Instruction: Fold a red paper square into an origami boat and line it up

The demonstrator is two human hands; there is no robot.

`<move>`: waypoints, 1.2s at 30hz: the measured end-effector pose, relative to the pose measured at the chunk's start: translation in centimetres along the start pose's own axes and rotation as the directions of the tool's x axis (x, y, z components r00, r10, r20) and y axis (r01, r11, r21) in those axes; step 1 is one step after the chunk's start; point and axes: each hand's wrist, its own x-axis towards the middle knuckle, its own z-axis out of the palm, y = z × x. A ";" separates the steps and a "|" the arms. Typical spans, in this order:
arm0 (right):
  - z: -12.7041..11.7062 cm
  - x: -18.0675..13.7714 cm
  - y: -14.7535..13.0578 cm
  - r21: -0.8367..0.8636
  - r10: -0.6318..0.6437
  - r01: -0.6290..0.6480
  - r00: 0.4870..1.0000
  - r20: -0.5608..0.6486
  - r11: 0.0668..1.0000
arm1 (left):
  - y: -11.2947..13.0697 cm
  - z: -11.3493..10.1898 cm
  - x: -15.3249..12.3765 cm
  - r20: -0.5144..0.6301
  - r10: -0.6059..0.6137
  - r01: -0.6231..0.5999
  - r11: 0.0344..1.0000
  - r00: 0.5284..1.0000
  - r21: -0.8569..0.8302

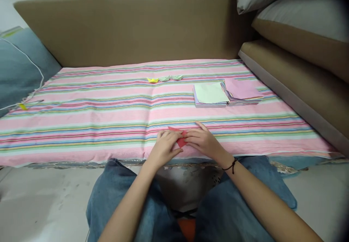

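Red sheet under both hands, mid-fold by the look of it

You've got the red paper (182, 142) at the near edge of the striped cloth (89, 118), in front of your knees. It's angular, with one point poking out past the left fingers, so I read the step as shaping or pressing a crease. Which crease, I can't tell; your fingers cover too much.

Next move, my judgement: line up the edges, hold one side firm, run a fingertip along the fold. Watch for slip; small, light paper will skew easily.

Grip: your left hand (165, 144) is bent over the paper's left side, fingertips on it, thumb spread away below near the lower corner. Your right hand (202, 139) comes in from the other side, fingertips at the right edge, one finger lifted clear. Whether either one pinches the sheet or just presses it, can't tell: undersides hidden.

Beyond: a yellow folded piece (152, 80) beside two pale ones (171, 78), and two paper stacks (212, 93) side by side, off to your right.
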 end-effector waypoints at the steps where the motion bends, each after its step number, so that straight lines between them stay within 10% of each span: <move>1: -0.1 0.1 0.0 -0.005 -0.015 0.015 1.000 -0.008 1.000 | -0.1 0.1 -0.1 -0.033 0.023 -0.022 1.000 0.999 0.004; 10: -0.9 1.2 -1.9 0.029 0.061 -0.057 0.985 -0.162 0.998 | 0.7 0.0 0.2 -0.324 0.072 -0.098 0.993 0.943 -0.066; 19: -2.4 1.9 -2.4 0.019 0.065 -0.062 0.960 -0.271 0.998 | 1.8 -0.8 0.9 -0.377 0.100 -0.132 0.989 0.921 -0.059; 27: -4.3 1.1 -0.3 0.084 0.186 -0.166 0.908 -0.376 0.982 | 2.1 -3.2 0.8 -0.445 -0.119 -0.004 0.964 0.888 -0.265; 32: -3.9 0.4 0.5 0.508 0.567 -0.346 0.728 -0.385 0.789 | 0.6 -3.4 0.7 -0.277 -0.673 0.183 0.528 0.686 -0.829; 36: -2.0 1.0 -0.6 0.869 0.635 -0.349 0.771 0.053 0.351 | 0.4 -2.3 1.0 -0.002 -0.795 0.116 0.090 0.606 -0.989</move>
